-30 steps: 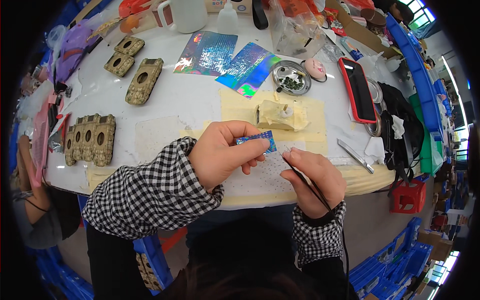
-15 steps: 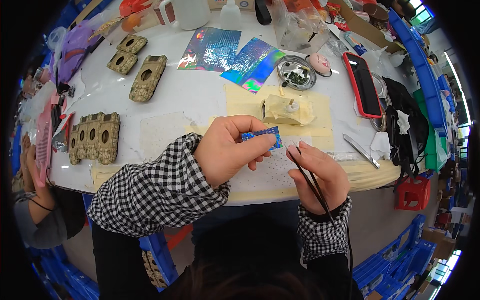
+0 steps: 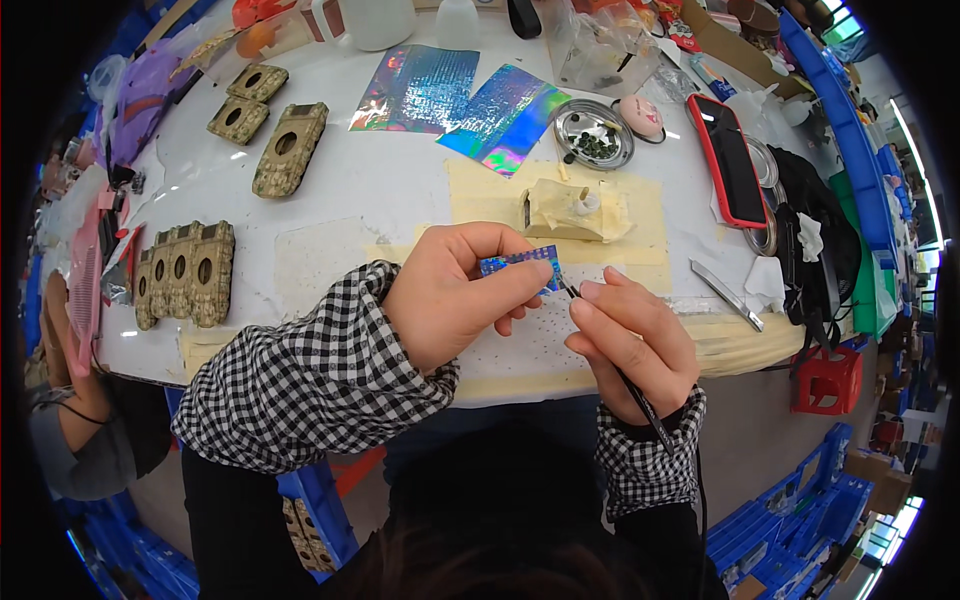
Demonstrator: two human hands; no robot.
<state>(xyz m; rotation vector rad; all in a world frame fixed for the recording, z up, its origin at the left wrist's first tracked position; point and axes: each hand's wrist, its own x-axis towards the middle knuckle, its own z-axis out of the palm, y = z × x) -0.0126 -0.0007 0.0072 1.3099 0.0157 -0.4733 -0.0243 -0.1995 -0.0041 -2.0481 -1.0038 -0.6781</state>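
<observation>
Two hands are engaged above the near edge of the worktop (image 3: 400, 190). The left hand (image 3: 455, 295) is closed in a pinch on a small blue strip (image 3: 520, 262), which is held in the air just above a dotted sheet (image 3: 535, 345). The right hand (image 3: 630, 335) is closed around a thin black tool (image 3: 640, 405), and the tool tip is brought against the right end of the strip. Whether anything is carried on the tip cannot be told.

The work is judged to be in progress: the strip is being treated at one end, and no finished strips are seen laid aside. Two large holographic sheets (image 3: 460, 95) lie uncut farther back, near a metal dish (image 3: 595, 135) of small dark pieces. Several tan moulded parts (image 3: 185, 272) are lined up at the left, untouched.
</observation>
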